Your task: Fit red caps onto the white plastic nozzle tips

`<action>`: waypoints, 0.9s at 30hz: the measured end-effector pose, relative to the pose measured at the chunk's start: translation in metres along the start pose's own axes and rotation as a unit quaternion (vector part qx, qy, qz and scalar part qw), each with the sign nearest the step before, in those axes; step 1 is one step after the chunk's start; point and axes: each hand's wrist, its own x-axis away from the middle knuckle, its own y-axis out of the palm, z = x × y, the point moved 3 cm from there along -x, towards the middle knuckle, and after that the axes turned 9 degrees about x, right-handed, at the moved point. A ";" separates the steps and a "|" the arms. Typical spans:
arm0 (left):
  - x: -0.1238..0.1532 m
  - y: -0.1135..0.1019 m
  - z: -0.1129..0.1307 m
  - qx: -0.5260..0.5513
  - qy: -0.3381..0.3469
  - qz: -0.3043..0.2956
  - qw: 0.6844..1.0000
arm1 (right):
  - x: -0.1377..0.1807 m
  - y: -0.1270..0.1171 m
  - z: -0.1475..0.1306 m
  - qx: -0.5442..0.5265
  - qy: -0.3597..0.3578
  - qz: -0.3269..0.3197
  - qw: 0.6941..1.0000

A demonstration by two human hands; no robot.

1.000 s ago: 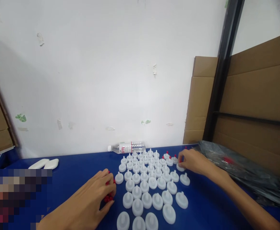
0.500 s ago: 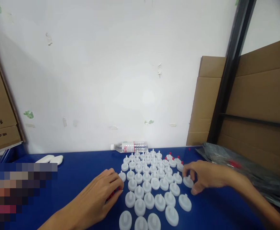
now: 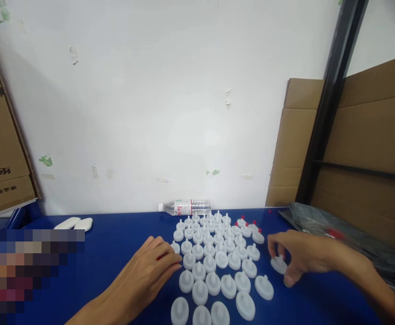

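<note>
Several white plastic caps with nozzles [image 3: 214,259] stand in rows on the blue table [image 3: 116,239]. A few at the far right carry red tips [image 3: 248,225]. My right hand [image 3: 300,255] pinches one white cap [image 3: 278,265] at the right edge of the group, a little apart from the rows. My left hand [image 3: 150,271] lies palm down at the left edge of the group, its fingers curled over small red pieces [image 3: 161,257] that barely show.
A clear water bottle [image 3: 185,207] lies against the white wall. Two white oval objects [image 3: 73,223] sit at far left. A black plastic bag [image 3: 349,243] lies on the right before cardboard sheets [image 3: 369,135] and a black post [image 3: 332,104]. A cardboard box [image 3: 1,153] stands left.
My right hand has drawn back from the far red-tipped caps toward me and to the right, taking one white cap out of the group. My left hand stayed put over the red pieces.
</note>
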 end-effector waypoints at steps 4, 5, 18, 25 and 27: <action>0.000 0.001 0.002 0.004 0.005 -0.002 1.000 | -0.007 0.008 -0.002 0.000 0.020 -0.010 1.000; 0.000 0.001 0.002 0.006 0.004 -0.003 1.000 | -0.008 0.008 -0.003 0.002 0.016 -0.004 1.000; 0.000 0.006 0.006 0.019 0.016 -0.001 1.000 | -0.004 0.000 0.006 0.011 0.008 -0.011 1.000; 0.001 0.008 0.007 0.021 0.016 -0.011 1.000 | -0.013 0.012 0.010 0.003 -0.015 -0.004 1.000; 0.001 0.008 0.008 0.026 0.015 -0.009 1.000 | -0.012 0.009 0.010 -0.008 -0.037 0.014 0.999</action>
